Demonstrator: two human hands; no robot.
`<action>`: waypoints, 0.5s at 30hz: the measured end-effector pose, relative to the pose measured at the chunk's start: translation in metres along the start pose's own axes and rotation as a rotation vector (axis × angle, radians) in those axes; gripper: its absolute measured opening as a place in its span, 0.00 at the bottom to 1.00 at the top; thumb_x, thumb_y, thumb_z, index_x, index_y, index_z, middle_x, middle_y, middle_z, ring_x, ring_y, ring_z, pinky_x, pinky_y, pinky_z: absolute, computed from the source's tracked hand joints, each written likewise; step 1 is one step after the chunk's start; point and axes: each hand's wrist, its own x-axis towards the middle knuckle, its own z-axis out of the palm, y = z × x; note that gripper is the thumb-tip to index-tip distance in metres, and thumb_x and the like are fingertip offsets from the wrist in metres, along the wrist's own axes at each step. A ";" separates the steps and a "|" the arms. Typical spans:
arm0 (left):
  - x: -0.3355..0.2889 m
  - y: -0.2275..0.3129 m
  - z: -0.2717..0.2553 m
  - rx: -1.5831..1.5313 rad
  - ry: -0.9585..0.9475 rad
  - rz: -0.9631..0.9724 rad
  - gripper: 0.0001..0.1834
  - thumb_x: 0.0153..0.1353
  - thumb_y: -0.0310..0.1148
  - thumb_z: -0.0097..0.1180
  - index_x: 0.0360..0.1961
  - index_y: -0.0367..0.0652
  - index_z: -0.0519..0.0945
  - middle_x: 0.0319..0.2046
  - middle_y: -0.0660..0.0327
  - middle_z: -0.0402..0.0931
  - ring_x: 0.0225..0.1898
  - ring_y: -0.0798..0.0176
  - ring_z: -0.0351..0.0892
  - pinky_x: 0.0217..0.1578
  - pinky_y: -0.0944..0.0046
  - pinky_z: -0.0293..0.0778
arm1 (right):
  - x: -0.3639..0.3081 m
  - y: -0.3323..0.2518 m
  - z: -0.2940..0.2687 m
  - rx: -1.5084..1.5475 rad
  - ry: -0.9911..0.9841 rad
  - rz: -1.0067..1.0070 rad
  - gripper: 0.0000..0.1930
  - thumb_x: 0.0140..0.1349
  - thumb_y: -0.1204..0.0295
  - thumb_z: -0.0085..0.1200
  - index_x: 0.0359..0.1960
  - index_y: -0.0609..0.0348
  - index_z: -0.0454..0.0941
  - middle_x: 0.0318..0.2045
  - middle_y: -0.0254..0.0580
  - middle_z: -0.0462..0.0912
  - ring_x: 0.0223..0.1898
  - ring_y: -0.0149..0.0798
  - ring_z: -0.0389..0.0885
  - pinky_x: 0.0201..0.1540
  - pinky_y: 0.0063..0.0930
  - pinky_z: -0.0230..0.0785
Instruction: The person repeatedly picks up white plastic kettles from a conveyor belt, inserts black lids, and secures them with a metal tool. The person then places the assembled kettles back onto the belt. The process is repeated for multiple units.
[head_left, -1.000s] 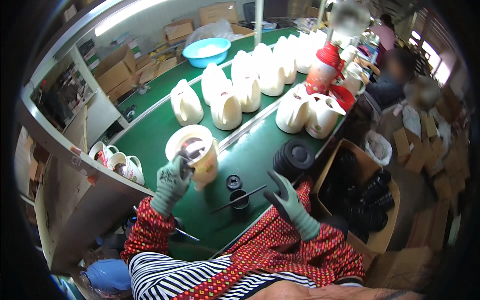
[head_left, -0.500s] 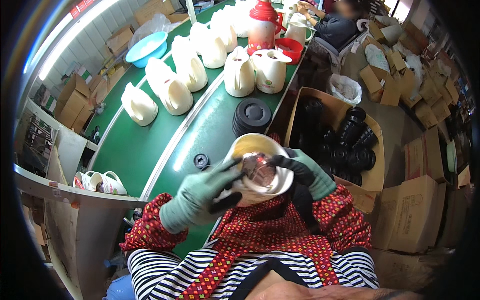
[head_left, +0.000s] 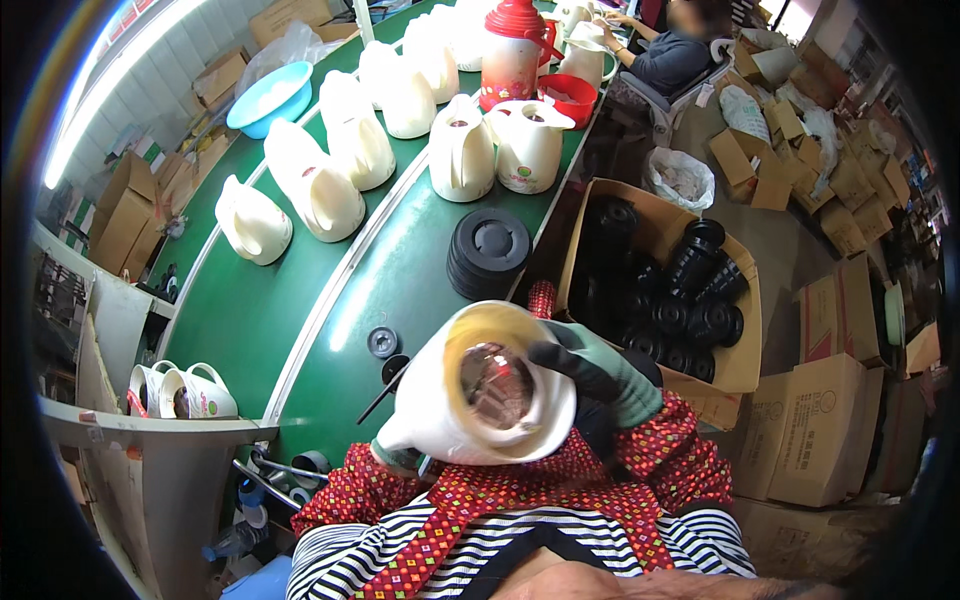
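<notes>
Green counter [head_left: 240, 325] cuts across the room with white jugs [head_left: 335, 205] lined up toward its far end, and a big cardboard box [head_left: 745, 370] sits off its right edge. Another white jug [head_left: 425, 395] is held tilted over the lap at that edge, right hand [head_left: 605, 375] hooked on its rim, left hand [head_left: 395, 457] mostly hidden, so honestly can't tell about those fingers. Smallest: a black ring [head_left: 382, 342] on the counter, just left of the held jug.

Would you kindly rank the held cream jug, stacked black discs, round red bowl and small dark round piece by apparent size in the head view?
Largest: held cream jug, nearest the camera
Then stacked black discs
Then round red bowl
Smallest: small dark round piece
</notes>
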 end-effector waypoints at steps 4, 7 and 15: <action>-0.003 -0.021 -0.042 -0.182 0.130 0.091 0.35 0.74 0.33 0.59 0.78 0.41 0.60 0.72 0.50 0.68 0.68 0.54 0.74 0.67 0.51 0.75 | 0.091 0.028 -0.020 -0.580 0.275 -0.425 0.31 0.69 0.52 0.63 0.65 0.61 0.77 0.59 0.56 0.83 0.60 0.49 0.82 0.65 0.38 0.72; -0.010 -0.019 -0.054 -0.308 0.223 0.144 0.31 0.79 0.37 0.52 0.78 0.42 0.60 0.71 0.50 0.69 0.68 0.52 0.75 0.66 0.52 0.77 | 0.159 0.035 -0.041 -1.321 0.505 -0.063 0.53 0.51 0.34 0.69 0.79 0.28 0.60 0.78 0.65 0.55 0.73 0.73 0.58 0.75 0.67 0.50; -0.011 0.001 -0.052 -0.179 0.262 0.193 0.32 0.78 0.38 0.52 0.78 0.42 0.59 0.72 0.50 0.67 0.70 0.52 0.72 0.69 0.51 0.74 | 0.217 0.055 -0.063 -1.467 0.464 0.025 0.52 0.49 0.31 0.67 0.77 0.28 0.64 0.72 0.70 0.59 0.68 0.69 0.62 0.71 0.68 0.52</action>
